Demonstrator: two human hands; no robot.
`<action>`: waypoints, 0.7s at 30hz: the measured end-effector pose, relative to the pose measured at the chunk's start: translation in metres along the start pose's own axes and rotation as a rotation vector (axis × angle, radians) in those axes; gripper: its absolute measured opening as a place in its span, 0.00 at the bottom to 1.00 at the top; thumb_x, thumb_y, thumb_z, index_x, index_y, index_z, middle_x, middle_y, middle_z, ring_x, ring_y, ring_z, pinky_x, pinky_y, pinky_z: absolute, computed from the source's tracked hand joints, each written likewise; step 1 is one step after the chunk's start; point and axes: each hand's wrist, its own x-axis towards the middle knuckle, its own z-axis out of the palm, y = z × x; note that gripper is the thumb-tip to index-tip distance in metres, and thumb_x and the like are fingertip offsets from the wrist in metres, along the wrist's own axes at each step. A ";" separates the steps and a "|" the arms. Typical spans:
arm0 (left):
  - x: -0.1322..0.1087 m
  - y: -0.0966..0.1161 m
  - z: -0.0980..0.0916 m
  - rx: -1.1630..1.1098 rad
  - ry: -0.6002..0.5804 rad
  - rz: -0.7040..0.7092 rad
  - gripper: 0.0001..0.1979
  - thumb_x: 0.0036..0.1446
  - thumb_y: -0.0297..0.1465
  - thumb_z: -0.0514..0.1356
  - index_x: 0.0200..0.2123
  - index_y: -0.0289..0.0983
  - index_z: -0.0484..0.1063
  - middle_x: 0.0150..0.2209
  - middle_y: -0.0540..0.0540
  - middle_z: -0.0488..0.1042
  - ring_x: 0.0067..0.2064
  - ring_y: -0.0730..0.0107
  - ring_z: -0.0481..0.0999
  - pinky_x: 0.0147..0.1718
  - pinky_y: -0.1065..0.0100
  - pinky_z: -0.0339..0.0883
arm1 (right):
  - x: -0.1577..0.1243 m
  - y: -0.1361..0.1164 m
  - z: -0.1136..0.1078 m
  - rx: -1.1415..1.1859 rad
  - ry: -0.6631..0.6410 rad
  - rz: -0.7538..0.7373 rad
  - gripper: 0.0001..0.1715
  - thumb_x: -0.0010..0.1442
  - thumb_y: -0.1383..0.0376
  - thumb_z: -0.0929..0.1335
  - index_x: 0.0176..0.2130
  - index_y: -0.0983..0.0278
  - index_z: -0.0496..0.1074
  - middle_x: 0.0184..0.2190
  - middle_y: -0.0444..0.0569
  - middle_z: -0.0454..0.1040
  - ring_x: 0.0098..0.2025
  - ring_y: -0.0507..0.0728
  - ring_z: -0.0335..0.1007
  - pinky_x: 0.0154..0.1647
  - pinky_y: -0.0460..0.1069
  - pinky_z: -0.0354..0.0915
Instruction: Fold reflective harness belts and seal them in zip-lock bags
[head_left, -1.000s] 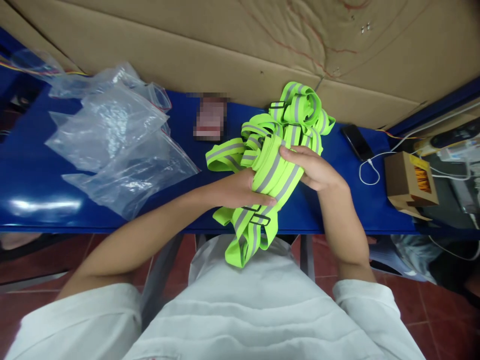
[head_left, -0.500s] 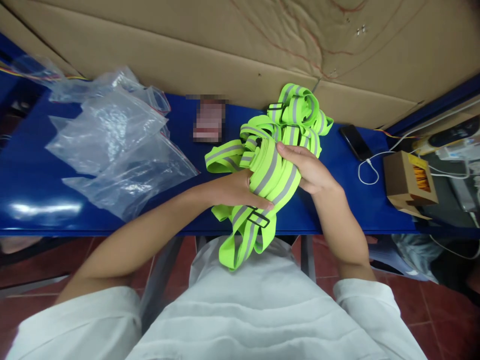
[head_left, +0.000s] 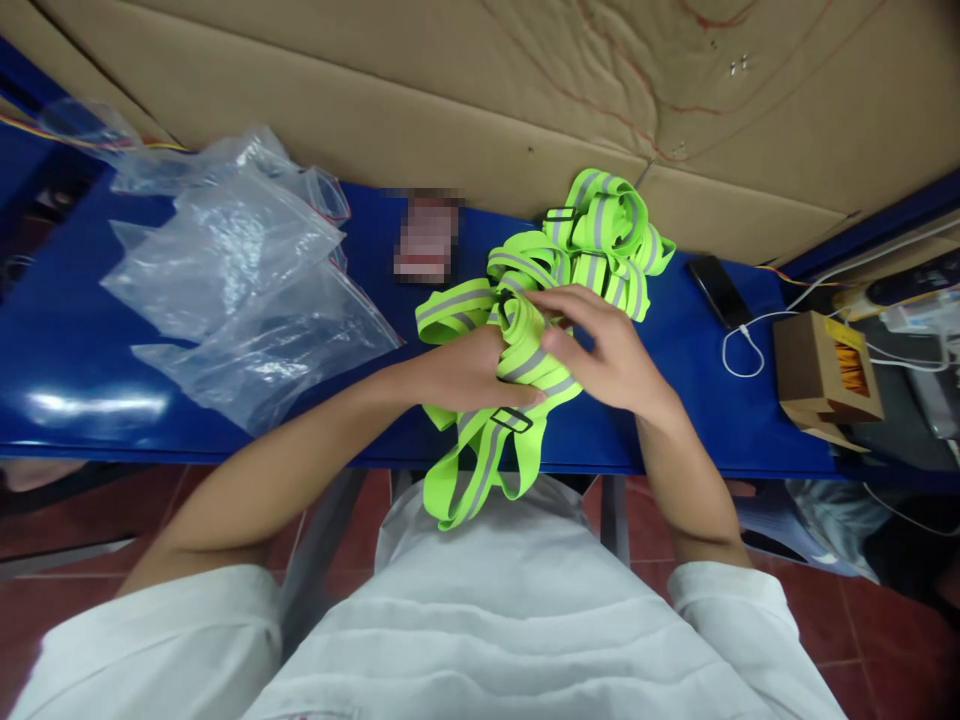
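A bundle of neon-green reflective straps [head_left: 523,345] with grey stripes is rolled up between my hands, above the front part of the table. My left hand [head_left: 480,368] grips it from the left, its thumb lying across the front and its other fingers hidden behind. On the other side, my right hand [head_left: 604,350] has its fingers over the top of the roll and its thumb bent against the near face. A black slide buckle [head_left: 512,420] and loose loops dangle below my left thumb. More green straps [head_left: 600,225] lie heaped just behind, against the cardboard.
Clear zip bags [head_left: 232,260] are piled on the blue table [head_left: 67,330] at left. A blurred pinkish item [head_left: 427,240] lies behind the straps. To the right are a black phone [head_left: 718,290] on a white cable and a small cardboard box [head_left: 821,365]. Brown cardboard [head_left: 375,90] stands along the back.
My right hand has shifted from the bundle's right side to over its top, and its fingers have curled. The roll has folded tighter, while my left hand keeps its hold.
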 end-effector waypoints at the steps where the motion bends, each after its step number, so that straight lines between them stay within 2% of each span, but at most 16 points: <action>1: 0.001 -0.002 0.000 0.014 -0.014 0.023 0.18 0.52 0.38 0.71 0.44 0.37 0.77 0.46 0.46 0.81 0.50 0.57 0.78 0.52 0.62 0.72 | -0.002 -0.002 0.000 -0.046 -0.055 -0.027 0.36 0.66 0.42 0.69 0.62 0.60 0.72 0.60 0.58 0.75 0.63 0.65 0.71 0.64 0.60 0.67; 3: 0.003 -0.006 -0.001 0.054 -0.070 0.050 0.13 0.54 0.37 0.69 0.39 0.37 0.77 0.39 0.48 0.80 0.45 0.60 0.79 0.47 0.64 0.73 | -0.005 -0.004 0.004 -0.104 -0.094 -0.026 0.44 0.62 0.41 0.72 0.65 0.63 0.68 0.63 0.62 0.72 0.66 0.69 0.68 0.65 0.62 0.66; 5: 0.005 -0.008 -0.002 0.035 -0.090 0.042 0.13 0.51 0.37 0.71 0.37 0.37 0.76 0.36 0.49 0.80 0.41 0.62 0.79 0.44 0.65 0.73 | -0.005 -0.004 0.009 -0.112 -0.060 0.015 0.39 0.63 0.42 0.72 0.61 0.65 0.72 0.58 0.62 0.75 0.61 0.69 0.72 0.61 0.61 0.69; 7: 0.006 -0.007 0.000 -0.036 -0.079 0.009 0.17 0.49 0.37 0.73 0.39 0.36 0.77 0.38 0.49 0.81 0.43 0.62 0.79 0.45 0.64 0.73 | -0.003 -0.003 0.012 -0.097 -0.024 0.059 0.30 0.66 0.44 0.71 0.54 0.65 0.76 0.51 0.59 0.79 0.54 0.66 0.77 0.55 0.58 0.71; 10: 0.005 -0.004 0.008 -0.276 -0.030 -0.143 0.22 0.46 0.36 0.76 0.45 0.36 0.79 0.41 0.49 0.82 0.44 0.61 0.80 0.46 0.63 0.75 | 0.000 -0.003 0.009 -0.075 0.033 0.112 0.26 0.65 0.44 0.72 0.47 0.63 0.79 0.44 0.54 0.81 0.45 0.64 0.79 0.48 0.56 0.71; 12: 0.005 -0.002 0.014 -0.486 -0.012 -0.269 0.22 0.45 0.33 0.77 0.43 0.35 0.80 0.38 0.49 0.83 0.40 0.63 0.82 0.44 0.62 0.76 | 0.001 -0.004 0.003 -0.047 0.069 0.160 0.25 0.64 0.44 0.72 0.44 0.62 0.79 0.41 0.51 0.82 0.42 0.62 0.78 0.44 0.54 0.71; 14: 0.005 -0.002 0.019 -0.648 -0.032 -0.338 0.21 0.43 0.32 0.78 0.41 0.34 0.80 0.36 0.48 0.83 0.38 0.64 0.82 0.44 0.61 0.78 | 0.001 -0.006 -0.004 0.004 0.084 0.200 0.24 0.64 0.45 0.72 0.44 0.62 0.80 0.40 0.48 0.83 0.42 0.61 0.79 0.43 0.53 0.71; 18: 0.005 -0.003 0.018 -0.698 -0.127 -0.327 0.26 0.43 0.36 0.80 0.46 0.37 0.81 0.45 0.45 0.84 0.45 0.60 0.84 0.51 0.60 0.77 | 0.000 -0.007 -0.019 0.095 0.101 0.220 0.25 0.64 0.44 0.72 0.44 0.62 0.82 0.42 0.46 0.84 0.46 0.63 0.80 0.50 0.55 0.73; 21: 0.007 0.000 0.010 -0.671 -0.108 -0.269 0.29 0.52 0.49 0.74 0.53 0.40 0.79 0.53 0.43 0.82 0.54 0.55 0.82 0.57 0.59 0.75 | -0.001 0.000 -0.030 0.145 0.167 0.256 0.26 0.62 0.42 0.73 0.43 0.60 0.83 0.42 0.45 0.84 0.48 0.65 0.80 0.52 0.57 0.75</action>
